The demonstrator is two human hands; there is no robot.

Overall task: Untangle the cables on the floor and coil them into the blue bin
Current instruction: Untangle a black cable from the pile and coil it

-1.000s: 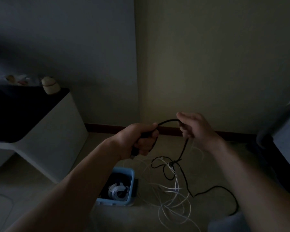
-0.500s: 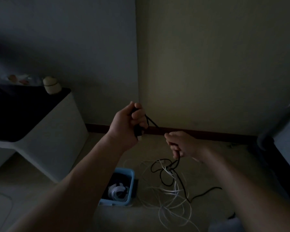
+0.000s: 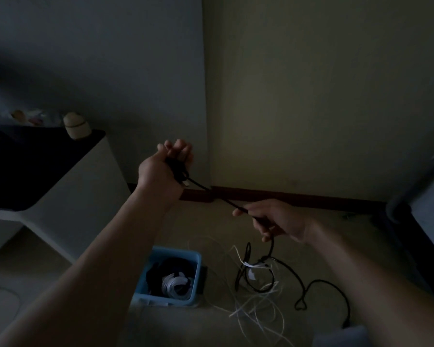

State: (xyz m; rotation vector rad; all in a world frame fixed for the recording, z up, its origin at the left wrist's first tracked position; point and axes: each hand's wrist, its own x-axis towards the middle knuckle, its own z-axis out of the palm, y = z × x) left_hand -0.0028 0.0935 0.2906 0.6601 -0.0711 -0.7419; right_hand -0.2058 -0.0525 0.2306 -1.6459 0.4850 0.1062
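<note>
In this dim room my left hand (image 3: 164, 169) is raised in front of the wall corner and holds several turns of a black cable (image 3: 211, 191). The cable runs taut down and right into my right hand (image 3: 273, 219), whose fingers curl round it. Below that hand the black cable drops to the floor and loops through a tangle of thin white cables (image 3: 256, 299). The blue bin (image 3: 194, 279) stands on the floor under my left forearm, with a coiled white cable (image 3: 174, 284) and dark cable inside.
A white side table with a dark top (image 3: 48, 171) stands at the left with a small round jar (image 3: 77, 126) on it. A dark skirting board (image 3: 298, 196) lines the wall. Dark furniture (image 3: 424, 221) fills the right edge.
My left hand rose and turned with the coil of black cable. My right hand slid down and right along the cable, pulling it taut, and the floor loops shifted.
</note>
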